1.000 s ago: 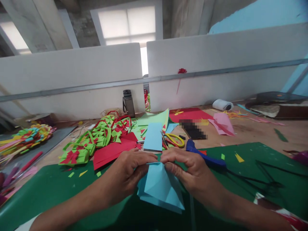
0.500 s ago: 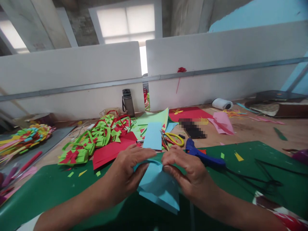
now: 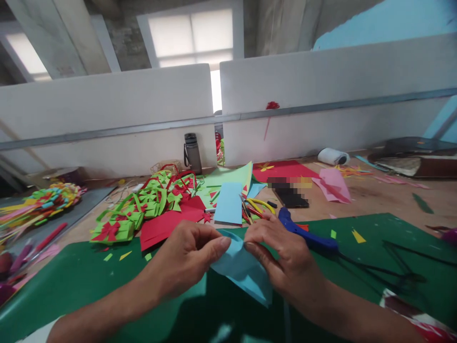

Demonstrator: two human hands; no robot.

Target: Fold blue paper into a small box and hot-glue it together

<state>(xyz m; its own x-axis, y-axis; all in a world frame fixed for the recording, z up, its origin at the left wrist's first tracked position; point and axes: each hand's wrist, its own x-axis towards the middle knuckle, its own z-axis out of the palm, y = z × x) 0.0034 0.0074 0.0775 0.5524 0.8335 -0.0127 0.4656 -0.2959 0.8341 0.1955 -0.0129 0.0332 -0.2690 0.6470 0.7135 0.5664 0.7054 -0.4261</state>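
Note:
Both of my hands hold a folded light blue paper [image 3: 243,269] just above a dark green sheet [image 3: 374,252] at the table's front. My left hand [image 3: 185,259] pinches the paper's upper left edge between thumb and fingers. My right hand [image 3: 282,257] pinches its upper right edge, the fingers curled over it. The paper hangs down between the hands to a point at the lower right. A blue glue gun [image 3: 303,233] lies just right of my right hand.
A light blue paper strip [image 3: 228,202], yellow-handled scissors [image 3: 259,206] and red paper [image 3: 167,221] lie beyond the hands. Green and red paper bows [image 3: 143,205] are piled at the left. A grey bottle [image 3: 192,152] and white partitions [image 3: 321,100] stand at the back. A white roll [image 3: 332,156] lies at the right.
The blue paper has been lifted and folded narrower between my hands. Both hands have risen slightly and kept their pinch on its top edge.

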